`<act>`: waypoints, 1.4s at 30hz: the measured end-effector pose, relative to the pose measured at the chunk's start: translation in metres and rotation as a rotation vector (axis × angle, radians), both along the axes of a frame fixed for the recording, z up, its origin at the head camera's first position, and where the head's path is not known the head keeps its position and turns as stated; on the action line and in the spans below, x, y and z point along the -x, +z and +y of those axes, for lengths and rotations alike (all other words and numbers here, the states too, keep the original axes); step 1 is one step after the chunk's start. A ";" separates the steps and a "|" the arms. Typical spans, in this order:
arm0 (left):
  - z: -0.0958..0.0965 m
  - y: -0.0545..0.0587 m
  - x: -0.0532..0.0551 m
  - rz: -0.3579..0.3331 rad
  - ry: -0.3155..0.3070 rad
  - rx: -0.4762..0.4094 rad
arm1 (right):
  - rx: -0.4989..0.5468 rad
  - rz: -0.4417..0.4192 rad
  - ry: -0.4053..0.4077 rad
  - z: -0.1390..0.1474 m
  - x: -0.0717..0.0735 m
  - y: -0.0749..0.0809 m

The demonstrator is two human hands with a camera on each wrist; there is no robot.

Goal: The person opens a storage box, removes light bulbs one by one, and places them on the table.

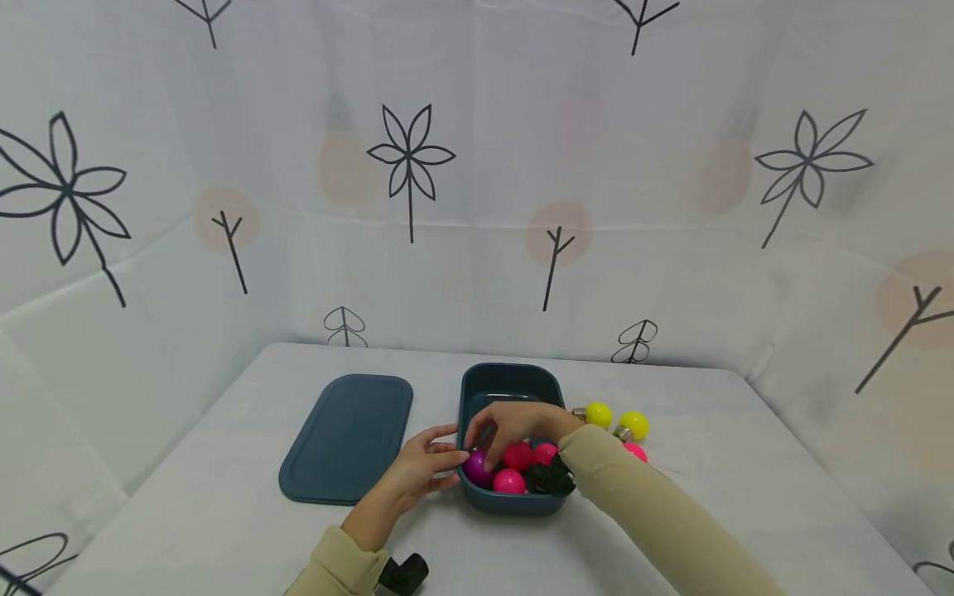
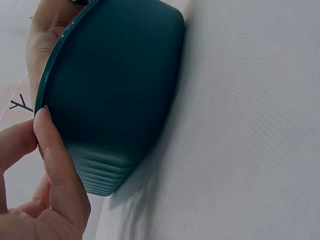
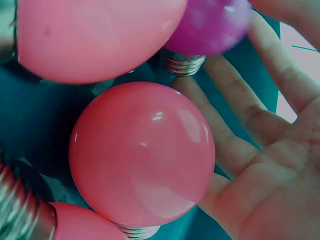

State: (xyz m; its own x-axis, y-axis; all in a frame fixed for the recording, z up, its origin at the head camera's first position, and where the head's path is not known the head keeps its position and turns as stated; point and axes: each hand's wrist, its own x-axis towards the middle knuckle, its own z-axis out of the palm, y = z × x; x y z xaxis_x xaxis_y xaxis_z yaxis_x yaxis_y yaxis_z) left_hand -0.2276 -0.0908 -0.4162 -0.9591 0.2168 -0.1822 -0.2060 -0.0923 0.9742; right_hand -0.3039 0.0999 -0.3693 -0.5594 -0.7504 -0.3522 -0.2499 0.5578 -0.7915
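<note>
Left of the teal box [image 1: 514,503], and apart from it, a flat blue-grey lid [image 1: 346,439] lies on the bench [image 1: 778,484]. Between lid and box comes the left hand [image 1: 423,468]; its grip is narrow, thumb and a finger meeting at the box's left rim, which they seem to pinch. I judge that it steadies the box.

Inside the box, against its left wall near the front corner, sits the purple bulb [image 1: 478,468]. The right hand [image 1: 514,424] reaches down over the box from the right, its grip curved about that bulb, fingertips on either side of the globe and close to its metal base; whether it bears the bulb's weight I cannot tell. Right of the purple bulb, also in the front half of the box, are a red bulb [image 1: 517,455] and two pink ones, the nearer pink bulb [image 1: 509,482] by the front wall.

Right of the box, two yellow bulbs [image 1: 634,425] lie on the bench, with another pink bulb [image 1: 636,451] partly hidden by the sleeve.

The step in hand looks like handling one bulb within the box; whether setting down or picking up is unclear. The next move calls for a steady box, then either an easy release or a straight lift clear of the rim.
</note>
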 end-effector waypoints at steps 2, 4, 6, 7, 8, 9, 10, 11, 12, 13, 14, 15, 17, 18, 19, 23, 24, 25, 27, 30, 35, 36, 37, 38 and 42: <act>0.000 0.000 0.000 -0.001 0.000 -0.002 | -0.043 0.015 -0.001 0.000 0.000 0.000; 0.000 0.001 0.000 -0.002 0.002 -0.001 | -0.077 0.031 0.001 -0.001 -0.001 0.000; 0.000 0.001 0.000 -0.004 0.003 0.001 | -0.088 0.044 0.009 -0.002 -0.001 0.000; 0.000 0.001 0.000 -0.005 0.003 0.002 | -0.092 0.050 0.013 -0.002 -0.001 0.000; 0.000 0.001 0.000 -0.006 0.003 0.005 | -0.094 0.056 0.018 -0.002 -0.002 0.000; 0.000 0.000 0.000 -0.007 0.002 0.006 | -0.096 0.063 0.024 -0.003 -0.002 0.000; 0.000 0.000 0.001 -0.007 0.001 0.008 | -0.099 0.068 0.030 -0.003 -0.002 0.000; 0.000 0.000 0.001 -0.008 0.001 0.009 | -0.099 0.072 0.038 -0.004 -0.002 0.000; 0.000 0.000 0.001 -0.008 0.000 0.009 | -0.100 0.074 0.043 -0.004 -0.002 0.000; 0.000 0.000 0.001 -0.007 -0.001 0.009 | -0.098 0.078 0.049 -0.004 -0.002 0.001; 0.000 0.000 0.002 -0.008 -0.002 0.008 | -0.094 0.080 0.059 -0.004 -0.002 0.001; 0.000 -0.001 0.002 -0.009 -0.002 0.007 | -0.090 0.078 0.068 -0.004 -0.002 0.002; 0.000 -0.001 0.002 -0.012 -0.004 0.004 | -0.078 0.073 0.085 -0.003 -0.004 0.003; 0.000 -0.001 0.002 -0.013 -0.005 0.003 | -0.071 0.069 0.092 -0.003 -0.004 0.004; 0.000 -0.001 0.002 -0.013 -0.006 0.002 | -0.063 0.063 0.096 -0.003 -0.005 0.005; 0.000 -0.002 0.002 -0.009 -0.009 0.003 | -0.034 0.052 0.097 -0.001 -0.010 0.010; -0.001 -0.002 0.002 -0.007 -0.009 0.006 | -0.033 0.056 0.094 0.000 -0.011 0.011; -0.001 -0.002 0.002 -0.008 -0.007 0.009 | -0.032 0.061 0.092 0.001 -0.012 0.012; 0.000 -0.003 0.003 -0.008 -0.005 0.014 | -0.035 0.077 0.087 0.003 -0.015 0.014; 0.000 -0.002 0.003 -0.009 -0.001 0.017 | -0.032 0.095 0.071 0.006 -0.018 0.017; 0.000 -0.001 0.002 -0.010 0.001 0.014 | 0.003 0.112 0.037 0.013 -0.022 0.021; 0.000 0.000 0.002 -0.010 0.001 0.014 | 0.014 0.118 0.030 0.014 -0.023 0.022; 0.000 0.000 0.001 -0.010 0.001 0.013 | 0.022 0.123 0.021 0.015 -0.025 0.023; 0.000 0.000 0.001 -0.009 0.000 0.012 | 0.026 0.134 0.012 0.016 -0.026 0.024; 0.000 -0.001 0.001 -0.007 -0.007 0.011 | 0.056 0.170 -0.029 0.020 -0.033 0.028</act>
